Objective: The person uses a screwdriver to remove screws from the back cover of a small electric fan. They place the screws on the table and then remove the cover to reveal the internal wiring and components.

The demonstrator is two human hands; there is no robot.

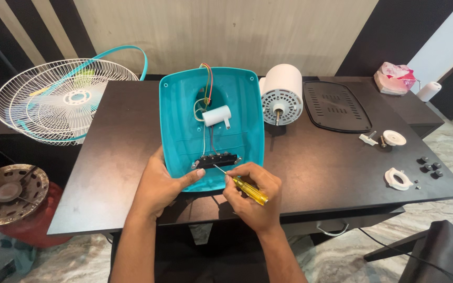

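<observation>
- Step: I keep the screwdriver tip seated squarely at the switch block, pressing along the shaft while the shell is braced.
- Left hand: half closed, gripping the shell's near rim, thumb laid inside by the block.
- Right hand: clenched round the yellow handle, blade angled far-left.
- Shell: teal, lying open on the worktop, centre; motor just right of it, guard far left.

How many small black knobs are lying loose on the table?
4, clustered near the table's right edge: black knobs at and. Others may be hidden.
</observation>
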